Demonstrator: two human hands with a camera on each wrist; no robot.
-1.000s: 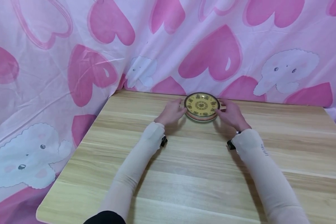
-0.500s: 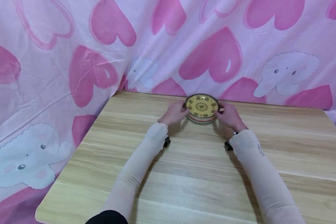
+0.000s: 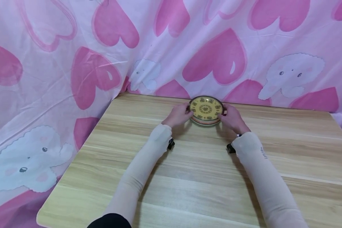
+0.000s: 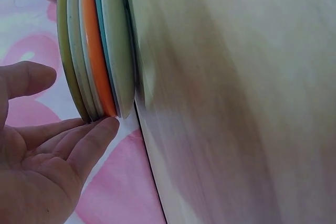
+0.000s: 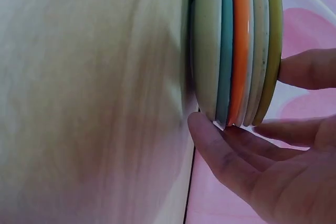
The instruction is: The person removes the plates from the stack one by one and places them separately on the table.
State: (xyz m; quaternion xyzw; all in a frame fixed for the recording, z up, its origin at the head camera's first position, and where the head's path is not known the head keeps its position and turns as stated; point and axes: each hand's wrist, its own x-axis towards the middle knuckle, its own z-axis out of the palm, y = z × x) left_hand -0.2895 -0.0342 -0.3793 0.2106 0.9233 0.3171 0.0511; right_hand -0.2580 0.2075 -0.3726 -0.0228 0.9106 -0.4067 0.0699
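Note:
A stack of several round plates stands at the table's back edge, topped by a yellow plate [image 3: 206, 108] with a dark rim and dark printed figures. Below it, the wrist views show pale plates, an orange plate [image 4: 94, 51], a teal plate [image 5: 226, 51] and a pale green plate [image 5: 207, 51] lowest, close over the tabletop. My left hand [image 3: 176, 115] holds the stack's left side, thumb over the top rim and fingertips against the edges. On the other side my right hand [image 3: 233, 119] grips it likewise, its thumb [image 5: 307, 69] at the yellow plate.
The wooden table [image 3: 188, 180] reaches toward me, with a rounded front left corner. A pink cloth [image 3: 213, 57] with hearts and white cartoon animals hangs behind it and along its left. Small black devices [image 3: 231, 148] sit under both wrists.
Both hands have drawn in against the stack from either side, the fingers closing around its edges. The plates hold about the same place.

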